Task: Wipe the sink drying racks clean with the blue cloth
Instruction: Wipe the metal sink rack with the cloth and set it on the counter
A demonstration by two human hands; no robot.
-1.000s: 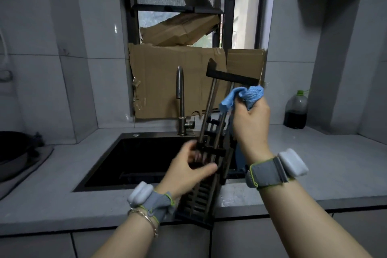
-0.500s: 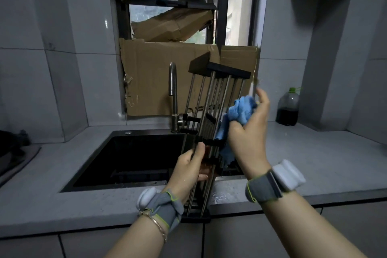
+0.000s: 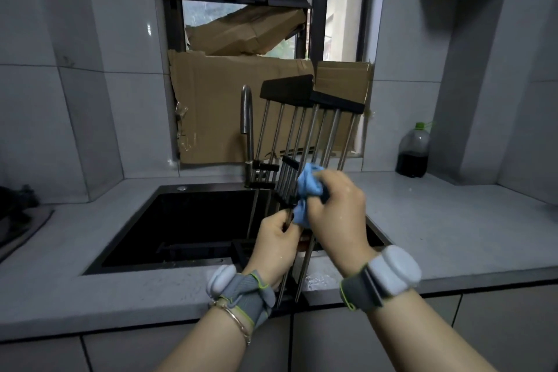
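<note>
A drying rack (image 3: 305, 130) of steel rods with black end bars stands tilted upright over the front edge of the sink (image 3: 181, 220). My left hand (image 3: 276, 246) grips its lower rods and keeps it standing. Wrapped round the middle of the rods is the blue cloth (image 3: 308, 187), which my right hand (image 3: 335, 214) holds bunched against them. The rack's bottom end bar rests on the counter edge, partly hidden behind my left wrist.
A steel faucet (image 3: 247, 130) rises behind the sink. Cardboard (image 3: 217, 112) covers the window behind it. A dark bottle (image 3: 413, 151) stands at the back right of the grey counter (image 3: 453, 220). A pan edge (image 3: 18, 220) shows at far left.
My right hand has slid the cloth down the rods from the top bar to the rack's middle. The rack turned, so its rods fan out wider toward me.
</note>
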